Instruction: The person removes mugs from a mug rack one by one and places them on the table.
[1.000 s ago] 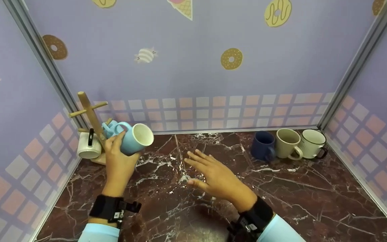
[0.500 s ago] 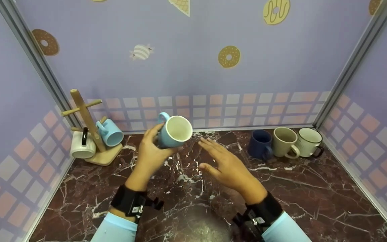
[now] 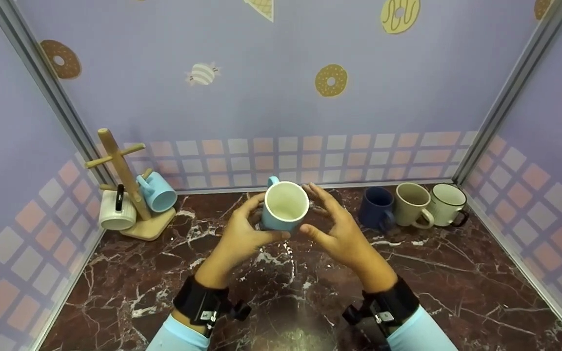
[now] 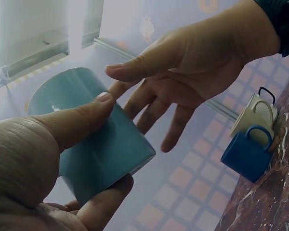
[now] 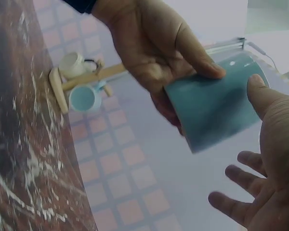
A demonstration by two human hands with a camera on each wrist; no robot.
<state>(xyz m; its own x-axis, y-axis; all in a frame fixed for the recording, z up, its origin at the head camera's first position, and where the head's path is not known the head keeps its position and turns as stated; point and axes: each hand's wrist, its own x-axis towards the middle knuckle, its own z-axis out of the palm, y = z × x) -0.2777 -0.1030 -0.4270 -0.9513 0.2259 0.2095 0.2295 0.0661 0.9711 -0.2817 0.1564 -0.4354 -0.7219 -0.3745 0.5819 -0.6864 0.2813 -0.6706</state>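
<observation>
A light-blue mug (image 3: 287,204) with a pale inside is held up over the middle of the counter, its mouth facing the head camera and its handle at the far side. My left hand (image 3: 242,233) grips it from the left, thumb across the wall, as the left wrist view of the mug (image 4: 113,149) shows. On the other side my right hand (image 3: 343,235) stands with fingers spread. In the right wrist view its thumb (image 5: 261,94) overlaps the mug's rim end; whether it touches, I cannot tell.
At left, a wooden mug tree (image 3: 124,170) carries a white mug (image 3: 116,212) and another light-blue mug (image 3: 158,193). Navy (image 3: 376,207), beige (image 3: 411,204) and white dark-handled (image 3: 447,204) mugs stand at right on the dark marbled counter (image 3: 164,278). Patterned walls enclose it.
My left hand has carried the light-blue mug from beside the mug tree rightward to the middle, turning its mouth more upward. My right hand has moved slightly right and now flanks the mug.
</observation>
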